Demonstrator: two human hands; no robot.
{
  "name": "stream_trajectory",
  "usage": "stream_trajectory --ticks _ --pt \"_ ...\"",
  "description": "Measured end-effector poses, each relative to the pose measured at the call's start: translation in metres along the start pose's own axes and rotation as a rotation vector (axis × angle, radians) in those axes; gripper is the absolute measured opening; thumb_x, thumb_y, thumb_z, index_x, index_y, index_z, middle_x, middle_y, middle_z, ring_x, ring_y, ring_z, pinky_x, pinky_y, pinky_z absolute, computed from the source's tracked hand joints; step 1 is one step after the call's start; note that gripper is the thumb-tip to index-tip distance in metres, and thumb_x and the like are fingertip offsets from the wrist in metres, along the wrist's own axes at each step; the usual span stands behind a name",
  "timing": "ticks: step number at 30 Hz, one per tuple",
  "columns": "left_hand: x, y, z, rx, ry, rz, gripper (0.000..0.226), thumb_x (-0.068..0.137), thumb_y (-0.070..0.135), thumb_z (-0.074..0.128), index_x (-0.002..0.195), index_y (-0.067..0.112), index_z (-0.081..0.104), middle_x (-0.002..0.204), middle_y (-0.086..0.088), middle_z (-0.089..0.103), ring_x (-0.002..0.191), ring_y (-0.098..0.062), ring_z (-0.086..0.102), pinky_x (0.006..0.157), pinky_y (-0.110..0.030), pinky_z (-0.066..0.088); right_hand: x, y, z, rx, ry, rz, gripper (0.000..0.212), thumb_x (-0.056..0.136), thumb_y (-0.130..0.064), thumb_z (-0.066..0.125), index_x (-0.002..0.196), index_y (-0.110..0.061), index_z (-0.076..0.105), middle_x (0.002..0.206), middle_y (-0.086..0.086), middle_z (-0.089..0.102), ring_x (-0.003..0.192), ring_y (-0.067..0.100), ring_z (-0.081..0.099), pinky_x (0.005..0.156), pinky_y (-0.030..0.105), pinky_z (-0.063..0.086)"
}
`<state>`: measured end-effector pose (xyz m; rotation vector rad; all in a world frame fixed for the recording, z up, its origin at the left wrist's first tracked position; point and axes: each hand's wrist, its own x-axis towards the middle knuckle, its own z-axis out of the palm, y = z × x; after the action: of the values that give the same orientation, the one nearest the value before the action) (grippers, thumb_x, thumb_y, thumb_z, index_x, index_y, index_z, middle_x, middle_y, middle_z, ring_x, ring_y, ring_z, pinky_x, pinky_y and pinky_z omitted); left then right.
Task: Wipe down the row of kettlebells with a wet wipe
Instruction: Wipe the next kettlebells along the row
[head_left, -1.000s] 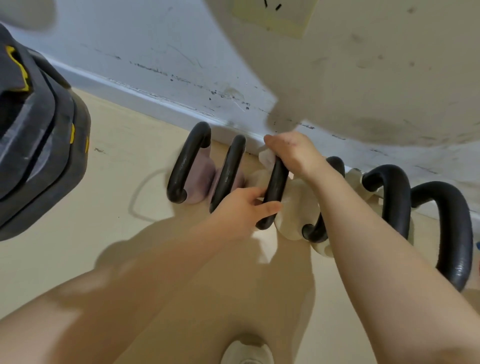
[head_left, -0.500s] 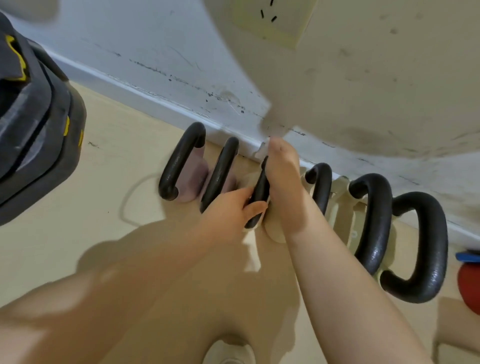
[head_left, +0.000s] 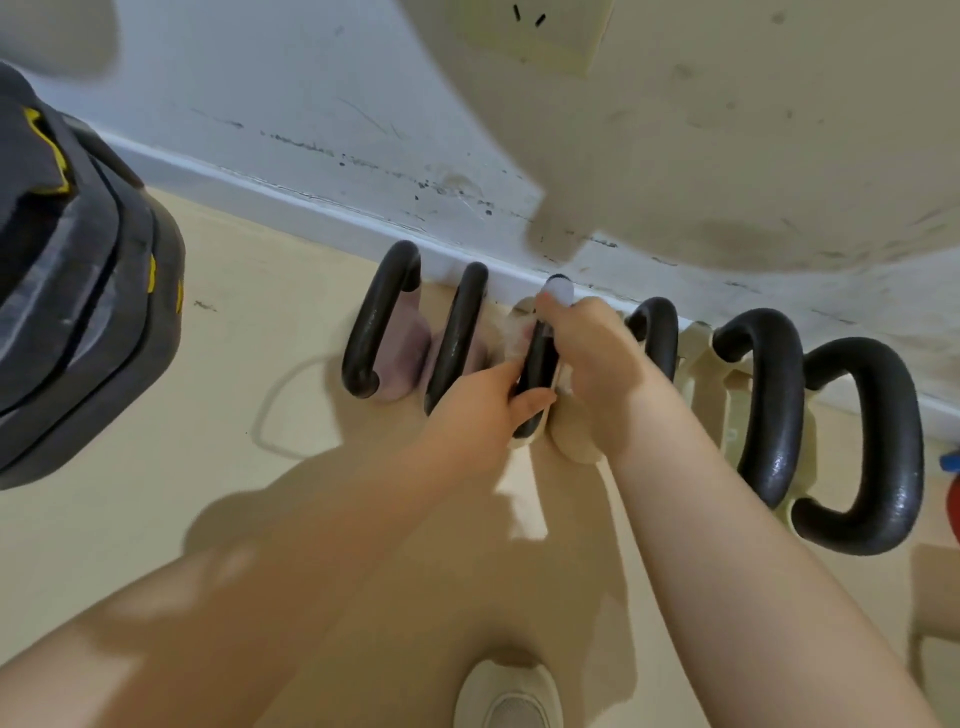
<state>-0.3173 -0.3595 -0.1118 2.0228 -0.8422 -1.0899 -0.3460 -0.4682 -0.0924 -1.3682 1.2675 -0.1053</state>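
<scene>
A row of several kettlebells with black handles stands along the wall's baseboard. The two leftmost (head_left: 382, 322) have purplish bodies; those further right (head_left: 769, 405) have cream bodies. My left hand (head_left: 483, 410) grips the near end of the third kettlebell's handle (head_left: 537, 364). My right hand (head_left: 592, 353) closes over the far part of that same handle with a white wet wipe (head_left: 558, 291) pressed against it; a bit of wipe shows at the fingertips and under the palm.
A stack of black weight plates (head_left: 78, 291) with yellow marks fills the left edge. A red and blue object (head_left: 953, 493) peeks in at the right edge. My white shoe (head_left: 506, 696) is at the bottom. A scuffed wall with a socket (head_left: 535, 31) rises behind.
My right hand has slid along the third handle, from its far end towards the near side and back up to the far end. The left hand has kept its hold.
</scene>
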Motion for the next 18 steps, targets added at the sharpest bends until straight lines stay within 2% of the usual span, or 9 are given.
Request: stream_trajectory --ticks 3,5,6,7,9,11,13,16,18 --pt "-0.004 0.011 0.0 -0.05 -0.04 -0.04 0.029 0.094 0.028 0.046 0.119 0.015 0.053 0.095 -0.005 0.063 0.085 -0.018 0.058 0.069 -0.023 0.042 0.0 0.006 0.005 0.04 0.023 0.033 0.039 0.097 -0.043 0.038 0.091 -0.008 0.055 0.082 0.008 0.061 0.076 0.022 0.06 0.078 0.039 0.051" --pt "-0.007 0.017 -0.002 -0.409 -0.112 -0.182 0.035 0.095 0.012 0.041 0.13 0.01 0.047 0.108 -0.011 0.061 0.093 -0.019 0.059 0.076 -0.017 0.047 -0.005 0.025 0.01 0.182 -0.023 0.0 0.052 0.095 -0.052 0.035 0.098 -0.007 0.06 0.087 0.009 0.065 0.086 0.024 0.064 0.088 0.042 0.051" --pt "-0.009 0.018 -0.005 -0.643 -0.134 -0.265 0.032 0.095 0.007 0.039 0.124 0.007 0.051 0.11 -0.015 0.062 0.097 -0.023 0.06 0.082 -0.02 0.048 -0.008 0.035 0.013 0.229 -0.056 -0.016 0.058 0.094 -0.057 0.034 0.1 -0.006 0.062 0.089 0.011 0.068 0.089 0.024 0.065 0.089 0.041 0.051" --pt "-0.01 0.018 -0.009 -0.876 -0.128 -0.325 0.023 0.094 0.007 0.039 0.107 0.006 0.058 0.099 -0.014 0.065 0.09 -0.024 0.061 0.079 -0.025 0.052 -0.012 0.041 0.013 0.23 -0.075 -0.032 0.064 0.092 -0.061 0.032 0.102 -0.005 0.063 0.091 0.014 0.07 0.091 0.026 0.067 0.09 0.042 0.051" --pt "-0.012 0.018 -0.017 -1.134 -0.069 -0.387 0.023 0.094 0.017 0.039 0.078 0.011 0.054 0.064 -0.003 0.06 0.064 -0.017 0.056 0.058 -0.025 0.05 -0.012 0.055 0.012 0.15 -0.099 -0.092 0.069 0.088 -0.065 0.033 0.103 -0.004 0.062 0.095 0.023 0.068 0.091 0.033 0.067 0.09 0.048 0.051" --pt "-0.012 0.022 -0.022 -1.181 0.036 -0.392 0.023 0.094 0.03 0.042 0.083 0.013 0.053 0.073 0.0 0.061 0.069 -0.012 0.058 0.061 -0.024 0.047 -0.018 0.065 0.012 0.138 -0.11 -0.138 0.059 0.089 -0.055 0.04 0.106 -0.002 0.059 0.101 0.025 0.066 0.093 0.034 0.065 0.089 0.047 0.052" --pt "-0.011 0.03 -0.026 -1.078 0.129 -0.333 0.018 0.092 0.036 0.047 0.084 0.021 0.053 0.082 0.007 0.056 0.072 -0.003 0.056 0.065 -0.021 0.041 -0.024 0.079 0.013 0.132 -0.095 -0.204 0.042 0.093 -0.039 0.046 0.097 0.002 0.053 0.089 0.024 0.061 0.08 0.032 0.058 0.075 0.036 0.049" --pt "-0.015 0.038 -0.036 -0.858 0.184 -0.209 0.009 0.089 0.038 0.048 0.083 0.032 0.052 0.082 0.016 0.052 0.067 0.008 0.054 0.064 -0.015 0.036 -0.041 0.092 0.018 0.129 -0.055 -0.312 0.013 0.095 -0.014 0.049 0.084 -0.01 0.043 0.074 0.0 0.045 0.064 0.003 0.046 0.064 0.018 0.04" --pt "-0.017 0.034 -0.041 -0.869 0.151 -0.213 0.009 0.085 0.037 0.052 0.087 0.03 0.055 0.09 0.014 0.055 0.08 0.004 0.053 0.07 -0.016 0.038 -0.05 0.099 0.025 0.153 0.004 -0.365 0.019 0.093 -0.001 0.05 0.083 -0.014 0.04 0.075 -0.006 0.042 0.061 -0.008 0.044 0.065 0.01 0.041"
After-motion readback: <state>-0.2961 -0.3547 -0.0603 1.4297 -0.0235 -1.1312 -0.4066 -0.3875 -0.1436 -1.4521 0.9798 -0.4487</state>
